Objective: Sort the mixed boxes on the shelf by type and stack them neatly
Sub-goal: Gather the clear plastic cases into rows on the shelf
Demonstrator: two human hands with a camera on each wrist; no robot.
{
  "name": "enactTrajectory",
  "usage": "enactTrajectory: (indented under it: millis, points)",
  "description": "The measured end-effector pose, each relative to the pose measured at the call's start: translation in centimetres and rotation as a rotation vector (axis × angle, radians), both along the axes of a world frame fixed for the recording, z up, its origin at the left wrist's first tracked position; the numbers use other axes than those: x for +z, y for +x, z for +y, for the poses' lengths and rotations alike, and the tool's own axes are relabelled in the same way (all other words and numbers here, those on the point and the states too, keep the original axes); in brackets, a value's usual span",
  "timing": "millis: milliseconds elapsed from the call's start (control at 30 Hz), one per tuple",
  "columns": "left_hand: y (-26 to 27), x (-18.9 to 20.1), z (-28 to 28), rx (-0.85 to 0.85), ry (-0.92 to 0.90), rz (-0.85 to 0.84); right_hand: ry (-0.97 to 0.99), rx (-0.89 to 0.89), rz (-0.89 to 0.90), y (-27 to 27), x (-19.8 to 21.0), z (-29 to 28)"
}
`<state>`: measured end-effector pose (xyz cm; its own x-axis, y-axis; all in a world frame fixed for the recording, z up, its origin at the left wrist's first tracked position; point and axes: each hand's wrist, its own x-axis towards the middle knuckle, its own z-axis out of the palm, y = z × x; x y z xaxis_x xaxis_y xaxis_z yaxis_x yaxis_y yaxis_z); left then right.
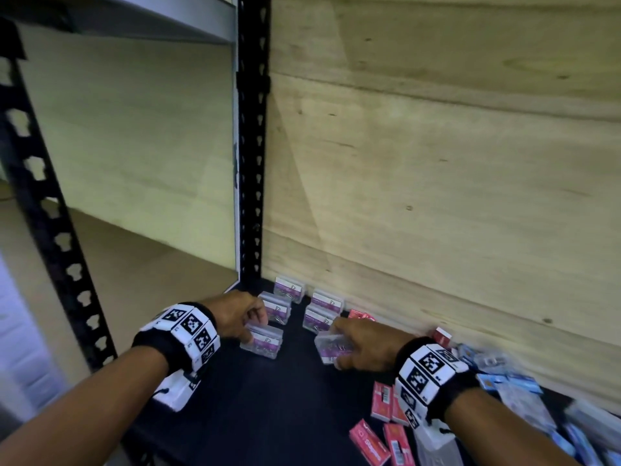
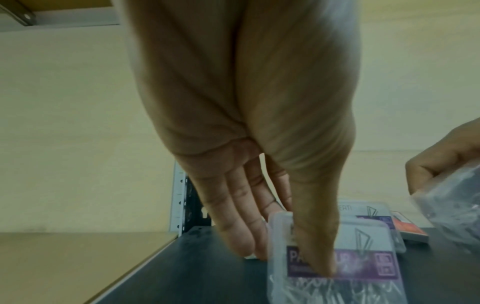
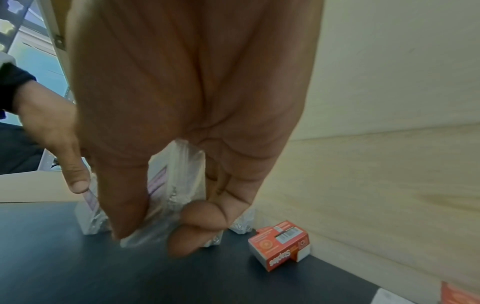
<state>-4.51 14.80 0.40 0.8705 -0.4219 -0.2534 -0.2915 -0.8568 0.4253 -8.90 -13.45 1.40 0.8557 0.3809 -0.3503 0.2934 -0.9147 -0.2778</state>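
Observation:
Several clear paper clip boxes with purple labels (image 1: 290,288) stand in two rows at the back left corner of the black shelf (image 1: 285,405). My left hand (image 1: 256,331) grips the front box of the left row (image 1: 265,344); in the left wrist view its thumb (image 2: 318,246) presses the purple label of that box (image 2: 369,259) with the fingers behind it. My right hand (image 1: 337,346) holds another clear box (image 1: 325,348), tilted just above the shelf in front of the right row. In the right wrist view this box (image 3: 174,185) is pinched between thumb and curled fingers.
Red staples boxes (image 1: 381,401) lie loose at the front right, and one (image 3: 280,244) sits against the wooden back wall (image 1: 437,196). Blue boxes (image 1: 517,381) and more clear ones are heaped at the far right. A black upright post (image 1: 250,196) marks the left corner.

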Motion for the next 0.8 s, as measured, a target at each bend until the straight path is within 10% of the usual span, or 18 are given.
enactTrajectory:
  millis: [800]
  points:
    - [1.9,-1.7,0.2,-0.020,0.065,-0.236,-0.054,0.069,-0.242,2.8,-0.8,4.4]
